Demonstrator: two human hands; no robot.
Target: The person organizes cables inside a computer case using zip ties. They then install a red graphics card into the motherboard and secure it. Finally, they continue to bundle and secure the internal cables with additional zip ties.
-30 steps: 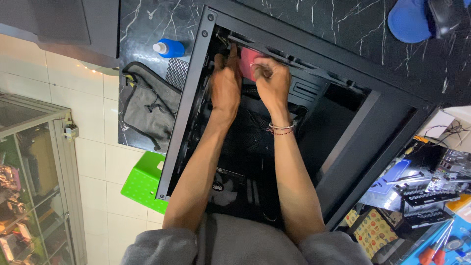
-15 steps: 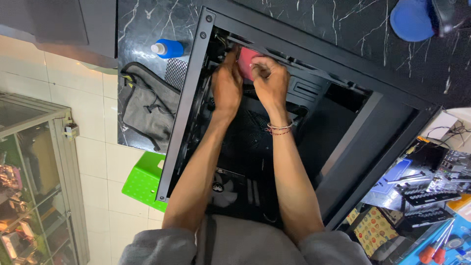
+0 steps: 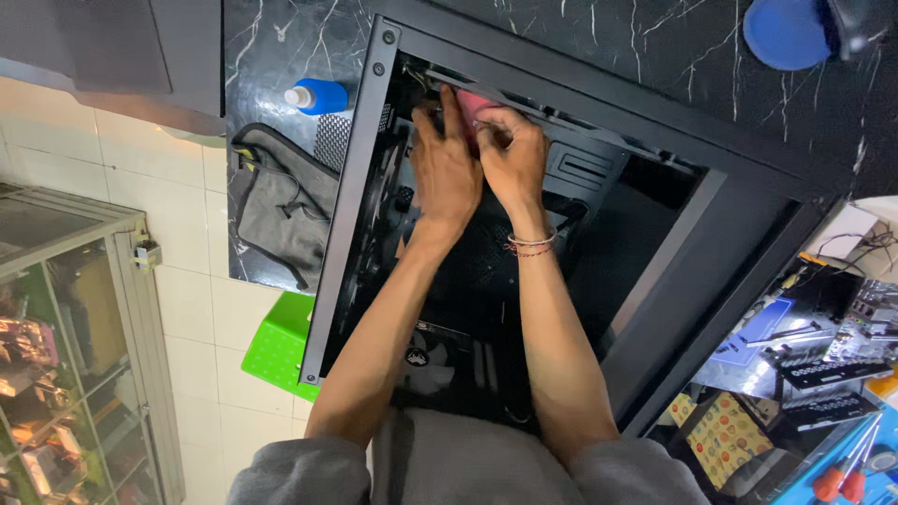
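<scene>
Deep inside the open black computer case [image 3: 360, 201], left hand [image 3: 447, 173] and right hand [image 3: 510, 159] press together at upper centre of the frame. Right hand grasps a pink cloth [image 3: 470, 105]; left hand lies flat beside it, fingers extended, gripping nothing visible. Blue bottle [image 3: 318, 96] and grey bag [image 3: 281, 210] lie on the dark marble surface [image 3: 271, 37] at left.

Blue bottle [image 3: 320, 95] and grey bag [image 3: 281, 208] on black marble counter [image 3: 673, 47]; green stool [image 3: 279, 346] below; glass cabinet [image 3: 65, 365] left; red-handled screwdrivers [image 3: 842, 477] bottom right.
</scene>
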